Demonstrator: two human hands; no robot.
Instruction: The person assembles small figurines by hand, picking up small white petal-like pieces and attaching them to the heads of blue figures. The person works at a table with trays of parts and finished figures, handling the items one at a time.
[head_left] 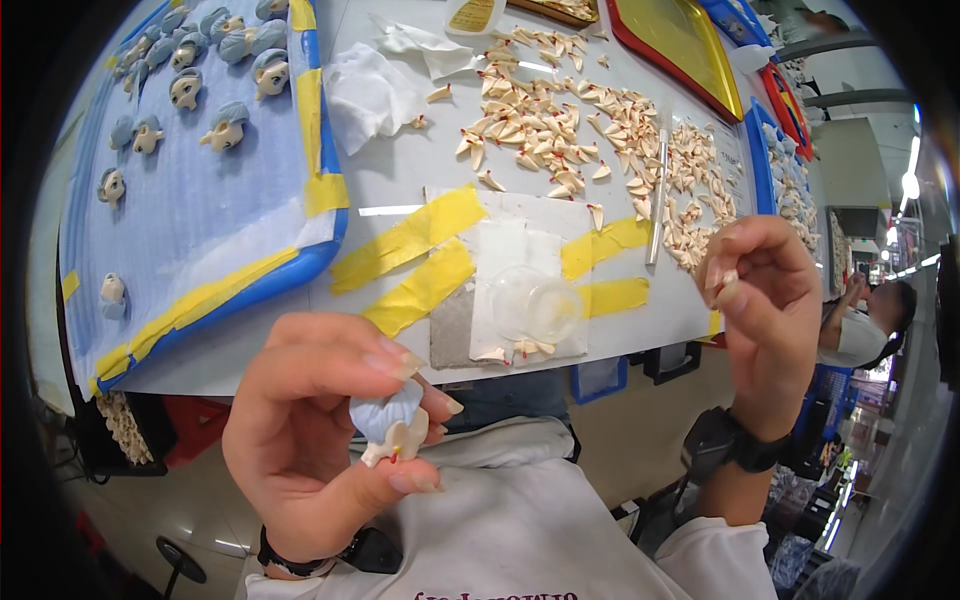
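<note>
My left hand (300,425) grips a small doll head (388,415) with light blue hair between thumb and fingers, just past the table's near edge. On the head's lower side is a tiny red and yellow spot. Raised over the table's right part, my right hand (775,300) pinches a tiny cream piece (728,279), mostly hidden by the fingertips. Between the hands, a clear round dish (548,305) stands on a white sheet on a board. Several cream pieces (530,347) lie at that board's near edge.
A blue tray (325,245) edged with yellow tape holds several blue-haired doll heads (185,88) at left. Red-tipped cream pieces (525,120) cover the table's far middle, beside a metal rod (659,195). White tissue (372,95) lies near the tray. Another person (868,325) sits far right.
</note>
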